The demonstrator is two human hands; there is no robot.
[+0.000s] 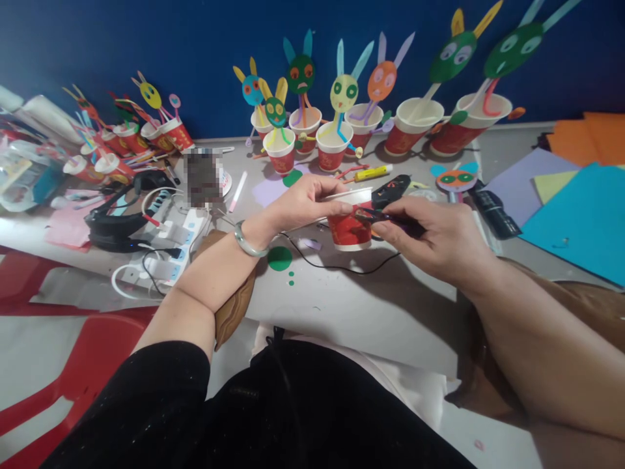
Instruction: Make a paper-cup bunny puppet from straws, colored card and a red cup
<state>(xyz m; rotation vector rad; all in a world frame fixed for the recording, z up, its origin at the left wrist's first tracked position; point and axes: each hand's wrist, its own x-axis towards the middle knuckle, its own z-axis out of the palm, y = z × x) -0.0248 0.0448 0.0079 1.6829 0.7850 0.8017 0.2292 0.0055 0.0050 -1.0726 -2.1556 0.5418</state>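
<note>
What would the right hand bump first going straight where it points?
Probably the red cup in the left hand. The dark tool in the right hand seems to reach its side, though depth is unclear.

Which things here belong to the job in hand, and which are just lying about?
Job in hand:
- red paper cup, held by the left hand
- dark tool, held by the right hand at the cup's side

Lying about (paper and marker may be supplies):
- green paper circle
- blue sheet
- yellow marker
- power strip
</note>
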